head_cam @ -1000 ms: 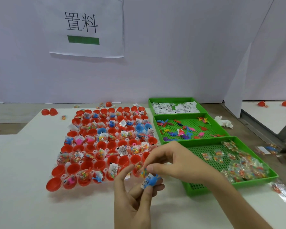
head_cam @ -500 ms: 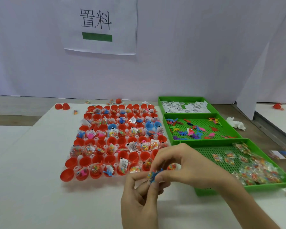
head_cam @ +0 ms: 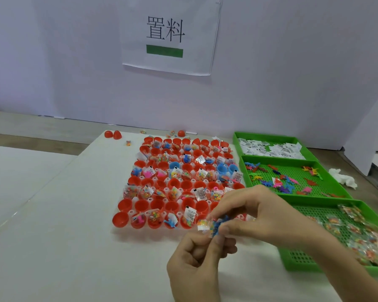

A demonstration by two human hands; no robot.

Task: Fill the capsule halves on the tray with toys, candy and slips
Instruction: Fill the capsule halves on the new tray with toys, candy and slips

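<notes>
Head view: action sits over the surface's near edge, just before the tray [head_cam: 130, 212].
Left grip [head_cam: 194, 264]: pinching the blue toy [head_cam: 219, 225] from below.
Right grip [head_cam: 262, 216]: pinching that toy and a candy packet [head_cam: 202, 224] from above.
Capsule halves [head_cam: 120, 219]: red, on the tray — many filled.

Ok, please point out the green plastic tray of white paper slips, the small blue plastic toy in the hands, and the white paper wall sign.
green plastic tray of white paper slips [head_cam: 268, 137]: head view, far rim.
small blue plastic toy [head_cam: 218, 225]: head view, its body.
white paper wall sign [head_cam: 169, 37]: head view, sheet's middle.
</notes>
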